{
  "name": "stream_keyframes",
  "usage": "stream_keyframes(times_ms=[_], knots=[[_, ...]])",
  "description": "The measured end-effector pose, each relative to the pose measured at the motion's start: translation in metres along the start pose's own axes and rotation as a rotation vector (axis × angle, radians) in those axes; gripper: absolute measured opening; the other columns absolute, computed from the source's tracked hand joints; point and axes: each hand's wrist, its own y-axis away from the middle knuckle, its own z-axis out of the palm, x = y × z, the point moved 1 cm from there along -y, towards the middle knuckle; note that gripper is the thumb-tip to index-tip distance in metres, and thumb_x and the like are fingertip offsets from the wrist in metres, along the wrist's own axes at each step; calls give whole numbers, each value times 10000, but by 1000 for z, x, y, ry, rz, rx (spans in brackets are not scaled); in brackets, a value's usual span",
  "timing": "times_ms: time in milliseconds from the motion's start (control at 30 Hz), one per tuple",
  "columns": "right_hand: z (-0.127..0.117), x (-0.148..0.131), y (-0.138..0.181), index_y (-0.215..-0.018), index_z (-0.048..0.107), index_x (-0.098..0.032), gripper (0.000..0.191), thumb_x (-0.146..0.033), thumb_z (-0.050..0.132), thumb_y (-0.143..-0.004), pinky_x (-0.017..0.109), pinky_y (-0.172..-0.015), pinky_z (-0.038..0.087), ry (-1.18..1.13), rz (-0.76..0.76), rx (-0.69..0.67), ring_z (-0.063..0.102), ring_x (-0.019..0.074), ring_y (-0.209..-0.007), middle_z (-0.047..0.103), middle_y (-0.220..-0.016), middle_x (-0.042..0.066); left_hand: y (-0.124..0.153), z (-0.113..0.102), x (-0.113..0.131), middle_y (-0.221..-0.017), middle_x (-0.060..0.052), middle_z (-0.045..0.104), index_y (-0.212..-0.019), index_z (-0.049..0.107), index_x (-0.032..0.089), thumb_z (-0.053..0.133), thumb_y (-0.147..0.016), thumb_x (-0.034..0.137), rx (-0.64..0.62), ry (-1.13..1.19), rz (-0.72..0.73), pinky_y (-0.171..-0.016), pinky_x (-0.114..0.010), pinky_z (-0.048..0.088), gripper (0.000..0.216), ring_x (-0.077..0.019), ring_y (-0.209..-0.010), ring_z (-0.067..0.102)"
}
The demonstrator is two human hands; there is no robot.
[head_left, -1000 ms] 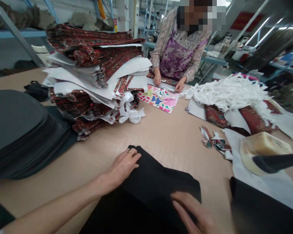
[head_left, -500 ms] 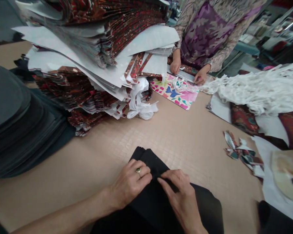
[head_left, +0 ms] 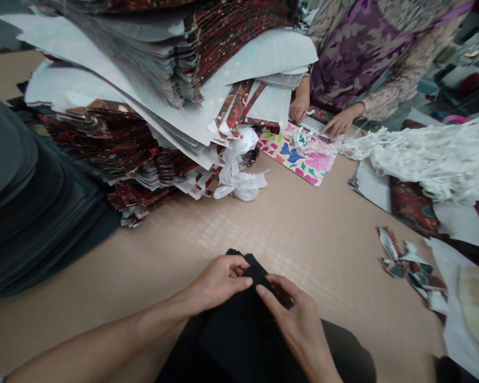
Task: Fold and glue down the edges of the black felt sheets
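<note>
A stack of black fabric pieces [head_left: 247, 335] lies on the tan table [head_left: 303, 239] right in front of me. My left hand [head_left: 219, 279] pinches the far corner of the top piece, fingers curled onto the cloth. My right hand [head_left: 293, 319] rests beside it, fingertips pressed on the same corner edge. Both hands touch the black fabric and nearly meet at the corner.
A tall pile of red patterned fabric and white paper sheets [head_left: 163, 90] stands ahead left. Dark grey rounded pieces [head_left: 27, 197] are stacked at left. Across the table a person's hands [head_left: 339, 123] press on floral fabric [head_left: 299, 157]. White shreds [head_left: 427, 157] and patterned scraps [head_left: 407, 263] lie right.
My right hand moved up from the near edge of the black fabric to its far corner beside my left hand, which now pinches the corner. The view tilted down and closer.
</note>
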Motion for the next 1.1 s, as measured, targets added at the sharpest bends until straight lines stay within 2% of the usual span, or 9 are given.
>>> stream_keyframes(times_ms=[100,267,400,533,700,800,933,1000,1100], knots=[[10,-7,-13,-817,655,-187,230,-400,573,-787,290,-626,502,-86,25,15,610,169,-666,662,-742,35,-10,-7,-2,-632,30,511,-717,535,136,603,-659,316,4,55,-25,-512,-191,320,201,-89,-572,453],[17,-6,-17,-777,654,-199,188,-365,568,-797,286,-624,482,-125,8,44,591,161,-671,647,-719,22,-13,-15,-4,-570,48,474,-731,563,131,579,-685,366,-22,-1,-23,-447,-181,271,241,-73,-499,400],[19,-7,-15,-871,654,-213,150,-308,551,-819,320,-697,494,-132,-67,24,610,177,-767,656,-809,32,-13,-18,0,-543,43,475,-727,599,120,540,-702,380,-50,-48,-55,-434,-178,282,268,-74,-479,412],[18,-9,-11,-964,643,-233,181,-208,509,-845,312,-691,489,-41,-225,68,592,162,-783,642,-839,31,-13,-19,7,-529,38,485,-689,602,119,528,-695,358,-43,-67,-47,-439,-177,300,250,-77,-479,429],[20,-8,-8,-1087,589,-208,297,-80,488,-839,305,-615,414,222,-549,191,542,126,-655,620,-786,33,-16,-20,13,-501,38,496,-689,606,112,515,-691,322,-65,-73,-95,-416,-173,284,229,-64,-426,390],[23,-7,-9,-1147,549,-200,351,-55,469,-838,327,-631,389,369,-630,204,533,132,-650,624,-806,45,-17,-19,14,-503,26,510,-665,598,108,489,-726,344,-81,-89,-92,-412,-175,287,268,-64,-417,392],[17,-4,-3,-1158,530,-199,340,-77,471,-846,327,-634,398,380,-614,173,547,139,-662,635,-817,43,-18,-17,9,-533,22,511,-711,610,107,524,-750,357,-93,-176,-32,-457,-182,325,268,-87,-489,453],[6,4,6,-1117,543,-196,286,-119,510,-844,321,-652,418,303,-530,145,572,146,-703,641,-830,39,-18,-17,6,-566,18,519,-708,608,121,507,-775,310,-37,-278,47,-486,-188,333,225,-94,-527,465],[-16,26,27,-1006,578,-209,180,-183,559,-829,315,-687,443,229,-383,113,591,152,-739,641,-821,22,-16,-16,5,-612,19,524,-713,600,151,465,-813,226,69,-557,228,-537,-202,334,184,-101,-574,461]])
